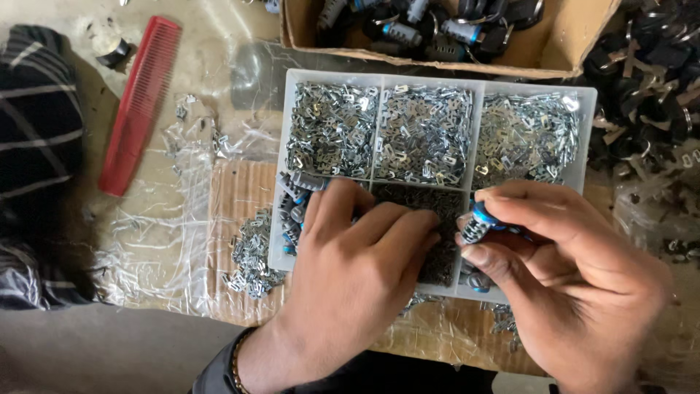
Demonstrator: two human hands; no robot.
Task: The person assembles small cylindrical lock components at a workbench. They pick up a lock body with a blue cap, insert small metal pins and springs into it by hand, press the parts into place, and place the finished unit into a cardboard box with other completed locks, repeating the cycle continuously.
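A white compartment tray [482,86] holds several heaps of small silver metal clips in its far row and dark small parts in its near middle cell [430,201]. My left hand [350,270] rests palm down over the near middle cell, fingertips bent into the dark parts; whether it pinches one is hidden. My right hand [569,277] grips a small grey and blue cylinder [477,222] between thumb and fingers, just right of the left fingertips. More grey and blue cylinders [292,211] lie in the tray's near left cell.
A cardboard box [569,44] of dark cylinders stands behind the tray. A red comb [138,106] lies at the left beside striped dark cloth [36,117]. Loose clips [251,252] sit on crumpled clear plastic left of the tray. Dark metal parts [649,95] pile at the right.
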